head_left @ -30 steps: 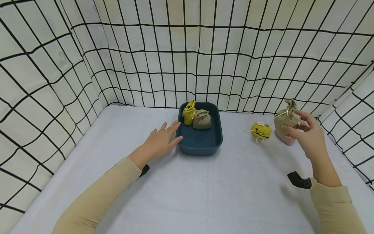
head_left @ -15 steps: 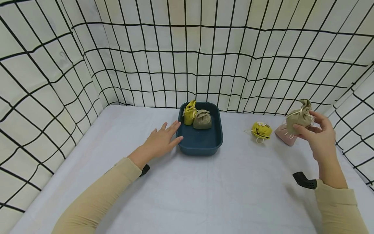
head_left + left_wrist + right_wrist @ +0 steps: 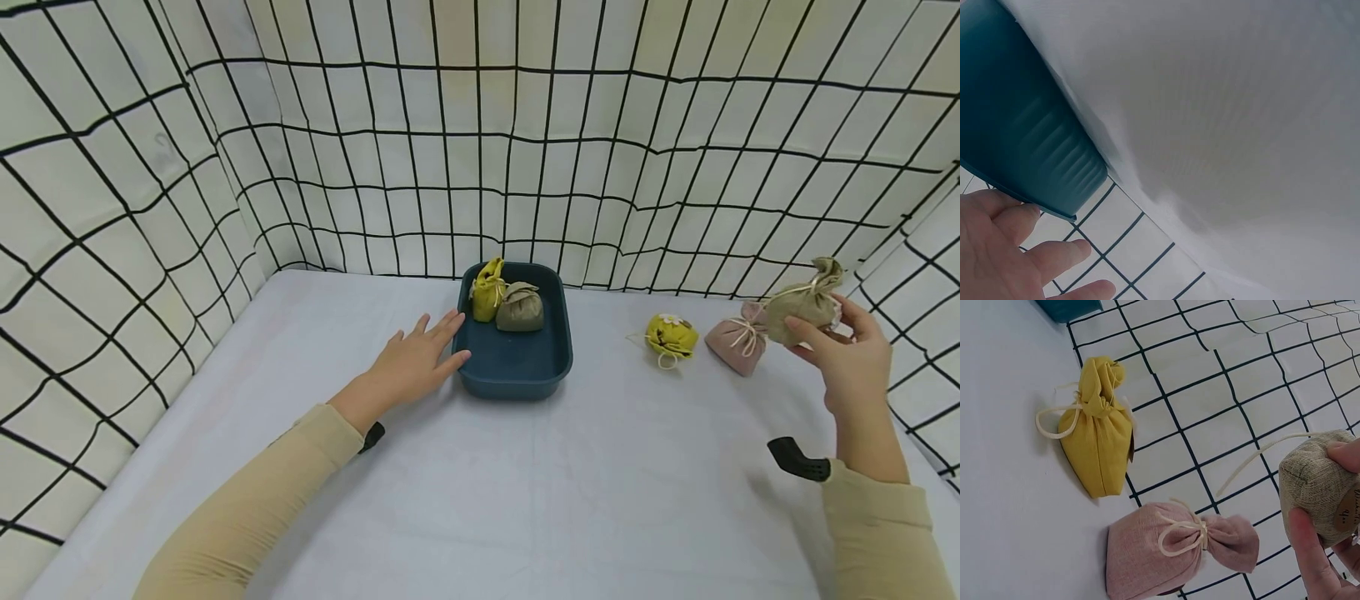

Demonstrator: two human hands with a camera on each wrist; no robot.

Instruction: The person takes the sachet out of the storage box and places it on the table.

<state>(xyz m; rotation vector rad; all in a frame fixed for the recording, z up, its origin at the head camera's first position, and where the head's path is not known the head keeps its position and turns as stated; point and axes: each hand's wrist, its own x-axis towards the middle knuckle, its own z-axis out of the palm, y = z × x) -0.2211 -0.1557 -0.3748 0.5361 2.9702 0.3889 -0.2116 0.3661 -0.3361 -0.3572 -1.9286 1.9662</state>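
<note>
My right hand (image 3: 857,357) pinches an olive-beige drawstring pouch (image 3: 804,310) between thumb and fingers, raised over the far right of the table. In the right wrist view that pouch (image 3: 1316,484) shows a brown label. Just left of it stands a pink drawstring pouch (image 3: 738,340), its neck overlapped by the held one in the head view. Farther left is a yellow drawstring pouch (image 3: 671,336) with a white flower. My left hand (image 3: 408,360) has its fingers spread at the left rim of a blue plastic bin (image 3: 513,385).
Inside the bin, toward its back, sit another yellow pouch (image 3: 487,292) and an olive-beige pouch (image 3: 520,307). Black grid netting (image 3: 517,133) over white cloth walls the back and both sides. A white cloth covers the table (image 3: 525,500).
My right hand has carried the olive-beige pouch rightward, uncovering more of the pink pouch behind it. The left hand and the bin stay where they were.
</note>
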